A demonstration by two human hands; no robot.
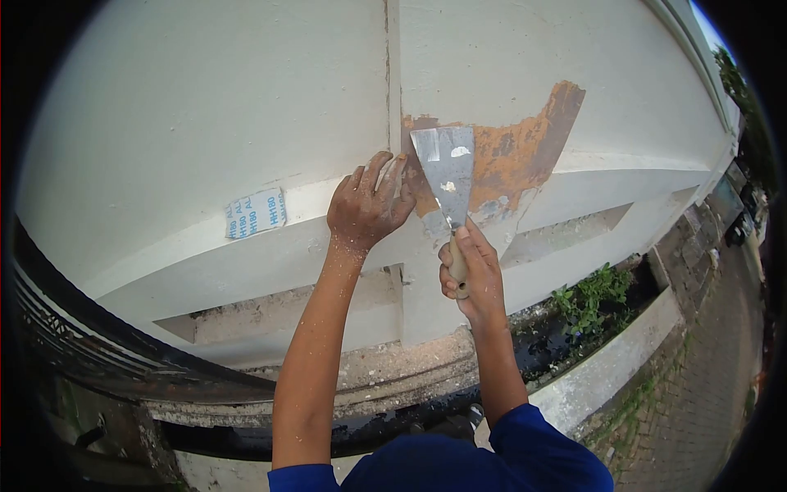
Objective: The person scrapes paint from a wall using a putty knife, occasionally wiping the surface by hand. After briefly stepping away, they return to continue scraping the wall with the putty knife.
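My right hand [478, 275] is wrapped round the pale handle of a putty knife [447, 168]. Its wide metal blade points up and overlaps the bare patch [512, 152], where brown and orange-tan undercoat shows through the white paint. White flecks stick to the blade. To the left of the blade, my left hand [370, 203] rests with fingers extended against the white wall [270, 90], close to a vertical joint. Pale dust speckles this hand and forearm. A piece of sandpaper [256, 213], its printed back outward, lies on the sloping ledge farther left.
Below the ledge are recessed slots in the wall [566, 234]. A dark drainage channel [377, 430] runs along the base, with a leafy plant [592, 302] growing at right. Black metal bars [98, 328] curve in from the left. A paved path [697, 394] lies beyond the channel's concrete edge.
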